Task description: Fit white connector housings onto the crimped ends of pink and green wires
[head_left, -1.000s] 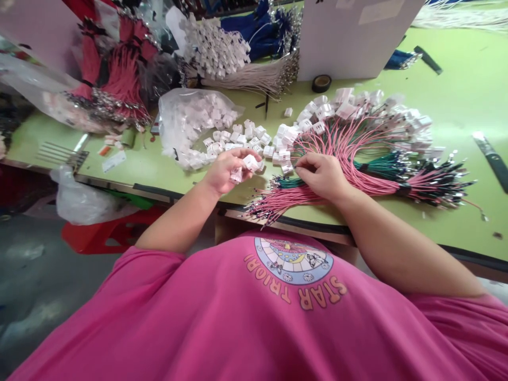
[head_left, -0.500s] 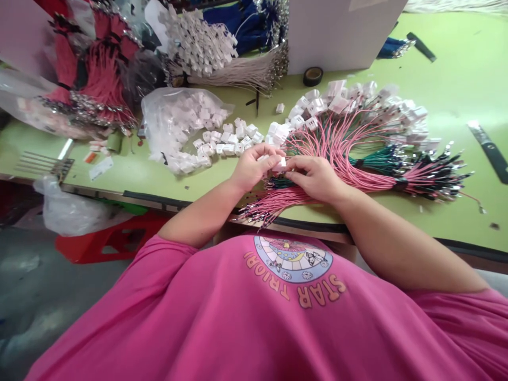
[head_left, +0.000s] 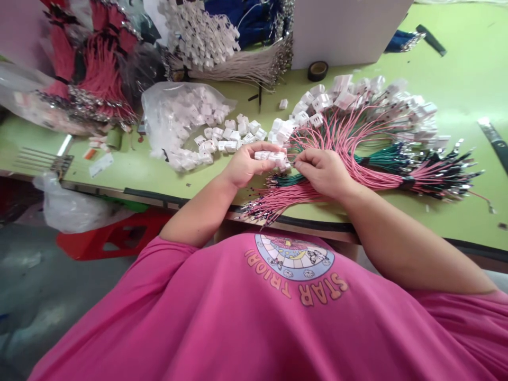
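Observation:
Between the thumb and fingers of my left hand (head_left: 246, 165) are several white plastic connector housings (head_left: 270, 156). My right hand (head_left: 326, 170) is closed just to the right of them, thumb and forefinger pinched on a thin wire whose end points toward the housings. Whether that wire is inside a housing is too small to tell. Bundled pink wires (head_left: 349, 143) arch behind and under my right hand, many ending in white housings (head_left: 345, 98) at the back. A green wire bundle (head_left: 381, 160) lies among them, with dark tips and metal terminals on the right.
Loose white housings (head_left: 230, 135) spill from a clear plastic bag (head_left: 166, 106) on the left. A tape roll (head_left: 318, 71) sits by a white box (head_left: 349, 32). A black-handled cutter (head_left: 496, 145) lies far right. Red wire bundles (head_left: 101, 69) are stacked back left.
My right hand has drawn slightly back from the housings and now pinches closer to a wire's end. In my left hand the housings show more fully. The view has shifted slightly.

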### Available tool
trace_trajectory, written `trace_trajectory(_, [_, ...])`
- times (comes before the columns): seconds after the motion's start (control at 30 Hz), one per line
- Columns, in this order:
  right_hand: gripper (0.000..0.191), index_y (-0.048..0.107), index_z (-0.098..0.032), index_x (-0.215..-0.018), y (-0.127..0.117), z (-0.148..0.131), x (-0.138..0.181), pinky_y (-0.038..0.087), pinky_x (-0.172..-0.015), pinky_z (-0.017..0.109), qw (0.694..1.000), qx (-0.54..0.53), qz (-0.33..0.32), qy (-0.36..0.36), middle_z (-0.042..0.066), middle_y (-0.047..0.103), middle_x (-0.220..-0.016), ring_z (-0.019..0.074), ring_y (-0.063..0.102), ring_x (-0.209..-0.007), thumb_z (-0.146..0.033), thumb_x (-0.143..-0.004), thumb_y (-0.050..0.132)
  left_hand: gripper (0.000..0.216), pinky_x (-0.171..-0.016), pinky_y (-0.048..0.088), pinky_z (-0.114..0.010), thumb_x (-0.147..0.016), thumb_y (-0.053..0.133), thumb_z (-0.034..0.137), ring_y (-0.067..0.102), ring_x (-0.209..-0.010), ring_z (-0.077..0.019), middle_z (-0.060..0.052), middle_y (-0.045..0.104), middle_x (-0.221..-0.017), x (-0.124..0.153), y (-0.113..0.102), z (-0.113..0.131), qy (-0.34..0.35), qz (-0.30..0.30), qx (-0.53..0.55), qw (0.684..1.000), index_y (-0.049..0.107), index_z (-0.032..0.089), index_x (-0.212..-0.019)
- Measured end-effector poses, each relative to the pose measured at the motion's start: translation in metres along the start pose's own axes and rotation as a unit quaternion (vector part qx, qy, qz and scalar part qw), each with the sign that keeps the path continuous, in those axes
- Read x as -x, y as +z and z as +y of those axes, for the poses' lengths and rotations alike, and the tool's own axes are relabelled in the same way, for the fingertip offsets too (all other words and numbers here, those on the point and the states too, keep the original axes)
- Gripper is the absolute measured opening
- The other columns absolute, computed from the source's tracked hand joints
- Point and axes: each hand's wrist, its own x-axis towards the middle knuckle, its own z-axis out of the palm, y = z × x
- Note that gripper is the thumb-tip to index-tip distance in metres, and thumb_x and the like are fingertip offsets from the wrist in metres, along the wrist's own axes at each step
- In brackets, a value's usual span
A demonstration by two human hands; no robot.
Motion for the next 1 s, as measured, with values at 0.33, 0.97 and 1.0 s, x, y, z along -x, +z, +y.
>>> trace_trajectory(0.33, [0.014, 0.058, -0.017, -0.065, 0.001, -0.003, -0.003, 0.038, -0.067, 0.028, 0.998, -0.032, -0.006, 0.053, -0.001, 0.054, -0.062, 0.0131, 0.048, -0.065, -0.025, -0.076, 0.052, 0.056, -0.090, 0.058, -0.035, -0.048, 0.096, 0.035, 0.072, -0.093, -0.0189, -0.007, 0.077, -0.106, 0.001, 0.007, 0.001, -0.003, -0.006, -0.034, 0.999, 0.075, 0.019, -0.097])
trace_trajectory(0.97, [0.023, 0.074, -0.015, -0.080, 0.010, 0.006, -0.002, 0.041, -0.071, 0.030, 0.995, 0.096, 0.006, 0.026, 0.004, 0.070, -0.075, 0.0169, 0.058, -0.070, -0.024, -0.083, 0.053, 0.048, -0.082, 0.055, -0.031, -0.061, 0.089, 0.049, 0.071, -0.089, -0.0189, -0.010, 0.077, -0.101, 0.000, 0.008, -0.010, 0.127, 0.002, -0.219, 0.968, 0.078, 0.018, -0.095])
trace_trajectory(1.0, [0.024, 0.074, -0.015, -0.080, 0.011, 0.007, -0.002, 0.042, -0.072, 0.030, 0.994, 0.109, 0.006, 0.022, 0.005, 0.071, -0.076, 0.0173, 0.059, -0.071, -0.023, -0.083, 0.052, 0.049, -0.081, 0.055, -0.030, -0.059, 0.090, 0.049, 0.071, -0.088, -0.0185, -0.010, 0.077, -0.100, 0.000, 0.009, -0.010, 0.119, 0.000, -0.213, 0.970, 0.078, 0.017, -0.094])
